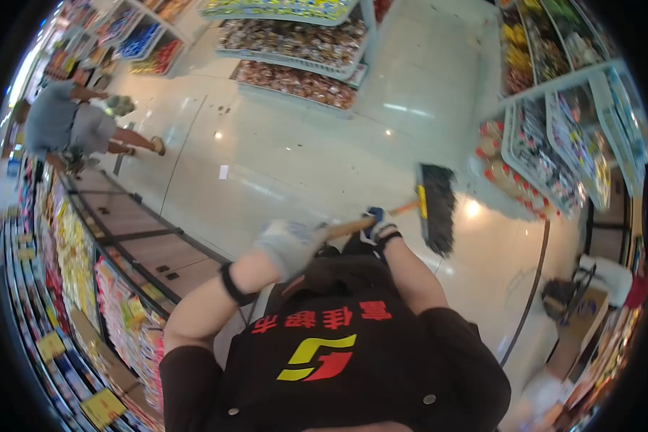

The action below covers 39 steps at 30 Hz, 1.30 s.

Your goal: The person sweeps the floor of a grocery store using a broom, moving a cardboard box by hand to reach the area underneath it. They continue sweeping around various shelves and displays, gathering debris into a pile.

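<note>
A wooden broom handle (349, 229) runs across the front of my body, with my left hand (292, 241) in a pale glove closed round its upper end. Farther along the handle, my right hand (374, 220), in a glove with blue on it, is wrapped round the wood. Beyond the right hand, the broom head (437, 209) with dark bristles and a yellow fitting lies at the tiled floor. A small white piece of paper (224, 172) and several dark bits are on the floor ahead.
Tiered racks of packaged goods (295, 47) stand ahead, and more display bins (547, 147) are at the right. Shelves with a dark rail (137, 237) line the left. A person (68, 122) walks at the upper left. Another person (608, 281) is partly visible at the right, near a cardboard box (582, 317).
</note>
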Each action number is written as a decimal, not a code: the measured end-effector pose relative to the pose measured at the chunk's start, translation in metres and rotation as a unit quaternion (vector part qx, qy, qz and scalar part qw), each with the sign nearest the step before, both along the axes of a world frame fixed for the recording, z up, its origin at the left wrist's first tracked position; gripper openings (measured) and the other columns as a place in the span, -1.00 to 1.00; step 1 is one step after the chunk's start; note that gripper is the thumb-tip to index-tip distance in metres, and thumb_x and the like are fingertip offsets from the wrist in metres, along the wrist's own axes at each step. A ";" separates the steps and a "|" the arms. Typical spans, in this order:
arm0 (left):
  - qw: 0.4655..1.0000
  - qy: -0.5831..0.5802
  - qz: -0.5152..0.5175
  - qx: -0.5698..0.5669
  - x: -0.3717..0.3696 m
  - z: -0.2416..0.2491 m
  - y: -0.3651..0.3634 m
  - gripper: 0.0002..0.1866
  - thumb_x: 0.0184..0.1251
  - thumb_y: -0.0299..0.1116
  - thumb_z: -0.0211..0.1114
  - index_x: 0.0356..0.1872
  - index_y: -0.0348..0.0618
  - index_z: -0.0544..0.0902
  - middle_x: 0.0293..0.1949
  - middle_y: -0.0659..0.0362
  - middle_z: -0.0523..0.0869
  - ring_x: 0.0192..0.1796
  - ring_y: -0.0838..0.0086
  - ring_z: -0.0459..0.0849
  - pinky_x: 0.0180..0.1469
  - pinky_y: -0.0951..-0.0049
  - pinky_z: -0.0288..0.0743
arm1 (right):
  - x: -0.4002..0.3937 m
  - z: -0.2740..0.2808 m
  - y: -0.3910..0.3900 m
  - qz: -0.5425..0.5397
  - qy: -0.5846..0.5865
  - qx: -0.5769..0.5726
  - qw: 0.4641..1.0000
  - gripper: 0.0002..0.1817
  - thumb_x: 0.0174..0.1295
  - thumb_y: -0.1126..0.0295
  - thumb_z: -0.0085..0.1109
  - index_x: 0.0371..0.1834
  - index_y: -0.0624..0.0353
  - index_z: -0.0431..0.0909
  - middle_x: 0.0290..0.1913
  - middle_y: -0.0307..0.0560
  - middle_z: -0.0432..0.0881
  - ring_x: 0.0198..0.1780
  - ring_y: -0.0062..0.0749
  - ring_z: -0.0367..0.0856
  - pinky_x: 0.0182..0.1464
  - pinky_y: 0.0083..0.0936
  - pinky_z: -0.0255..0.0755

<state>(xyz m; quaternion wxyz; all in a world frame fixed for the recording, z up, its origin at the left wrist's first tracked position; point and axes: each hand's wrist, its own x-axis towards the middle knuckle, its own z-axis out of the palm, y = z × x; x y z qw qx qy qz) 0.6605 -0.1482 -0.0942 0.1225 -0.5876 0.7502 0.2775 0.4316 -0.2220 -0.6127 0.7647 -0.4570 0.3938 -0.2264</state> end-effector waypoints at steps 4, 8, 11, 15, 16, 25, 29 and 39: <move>0.997 -0.042 0.019 -0.069 0.071 0.046 0.041 -0.63 0.12 -0.36 0.11 0.01 -0.02 0.48 -0.49 0.15 0.59 -0.43 0.27 0.60 -0.39 0.33 0.42 | 0.132 0.186 0.011 -0.204 -0.044 0.512 0.833 -0.76 0.06 0.28 0.11 -0.32 0.20 0.40 -0.37 -0.03 0.50 -0.27 -0.20 0.48 -0.10 -0.39 0.42; 0.991 -0.102 0.053 -0.065 0.101 0.102 0.068 -0.60 0.07 -0.32 0.17 0.02 0.03 0.50 -0.48 0.17 0.56 -0.44 0.29 0.58 -0.36 0.31 0.40 | 0.210 0.214 0.024 -0.169 -0.083 0.582 0.791 -0.81 0.03 0.32 0.15 -0.41 0.16 0.39 -0.45 -0.08 0.48 -0.35 -0.23 0.49 -0.18 -0.41 0.45; 0.983 -0.140 0.076 -0.090 0.108 0.146 0.081 -0.60 0.05 -0.32 0.19 0.00 0.03 0.50 -0.46 0.18 0.56 -0.44 0.27 0.57 -0.35 0.31 0.38 | 0.252 0.244 0.032 -0.095 -0.085 0.580 0.805 -0.84 0.01 0.36 0.17 -0.48 0.15 0.39 -0.49 -0.11 0.47 -0.41 -0.25 0.49 -0.24 -0.41 0.47; 0.968 -0.153 0.144 -0.139 0.123 0.188 0.101 -0.50 -0.09 -0.36 0.29 0.02 0.00 0.51 -0.43 0.17 0.57 -0.40 0.25 0.54 -0.31 0.33 0.33 | 0.282 0.309 0.036 -0.094 -0.102 0.595 0.791 -0.84 0.03 0.38 0.16 -0.46 0.17 0.38 -0.49 -0.09 0.47 -0.39 -0.25 0.51 -0.24 -0.39 0.50; 0.967 -0.126 0.174 -0.140 0.130 0.194 0.105 -0.48 -0.13 -0.39 0.31 0.01 -0.02 0.52 -0.44 0.17 0.56 -0.40 0.23 0.53 -0.32 0.32 0.32 | 0.282 0.322 0.036 -0.091 -0.120 0.583 0.799 -0.84 0.03 0.40 0.16 -0.44 0.17 0.37 -0.49 -0.09 0.46 -0.38 -0.25 0.52 -0.24 -0.37 0.51; 0.961 0.007 0.233 -0.146 0.160 0.203 0.085 -0.47 -0.19 -0.59 0.26 -0.02 -0.29 0.51 -0.15 -0.06 0.63 -0.13 0.25 0.64 -0.08 0.43 0.44 | 0.255 0.355 -0.020 -0.147 -0.167 0.473 0.852 -0.80 0.10 0.34 0.15 -0.34 0.16 0.34 -0.40 -0.04 0.47 -0.33 -0.19 0.55 -0.20 -0.24 0.56; 0.961 0.068 0.215 -0.160 0.144 0.170 0.020 -0.52 -0.12 -0.54 0.29 -0.03 -0.28 0.52 -0.17 -0.03 0.64 -0.16 0.21 0.65 -0.12 0.45 0.46 | 0.229 0.340 -0.080 -0.250 -0.202 0.431 0.843 -0.81 0.14 0.36 0.12 -0.34 0.16 0.32 -0.43 -0.05 0.44 -0.37 -0.20 0.53 -0.25 -0.18 0.55; 0.991 -0.090 -0.096 -0.039 0.089 -0.117 -0.122 -0.38 0.13 -0.41 0.00 0.26 -0.32 0.08 -0.26 -0.11 0.62 -0.22 0.09 0.61 -0.17 0.18 0.46 | 0.198 0.203 -0.125 -0.343 -0.091 0.346 0.868 -0.83 0.15 0.28 0.03 -0.32 0.11 0.35 -0.51 -0.06 0.48 -0.45 -0.23 0.53 -0.40 -0.26 0.50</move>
